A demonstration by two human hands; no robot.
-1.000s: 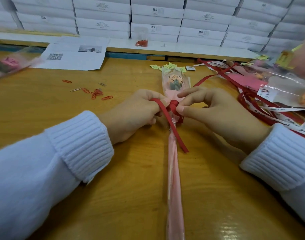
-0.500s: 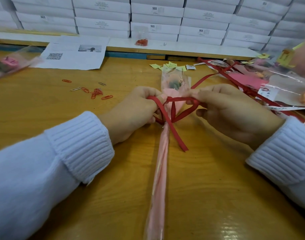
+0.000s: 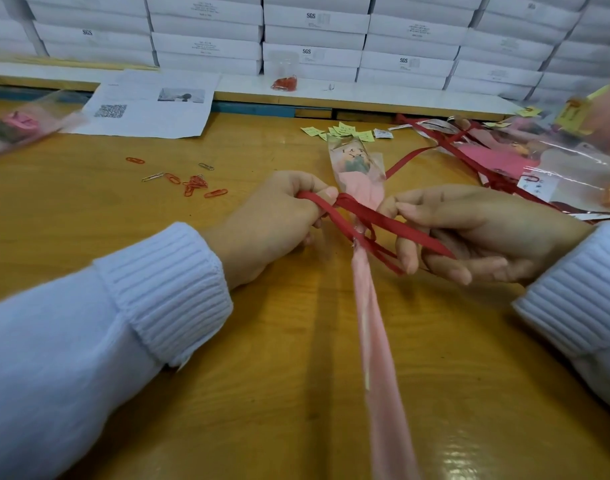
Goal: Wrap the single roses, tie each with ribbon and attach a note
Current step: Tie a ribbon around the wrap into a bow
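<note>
We see a glossy wooden table (image 3: 89,216) carrying scattered paper clips (image 3: 192,183), a printed sheet (image 3: 147,105), small green notes (image 3: 341,130), a wrapped rose (image 3: 369,306) lying lengthwise, and tangled red ribbons (image 3: 476,161) at right.

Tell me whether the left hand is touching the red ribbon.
Touching. The head view shows the left hand pinching a loop of the red ribbon between thumb and fingers.
</note>
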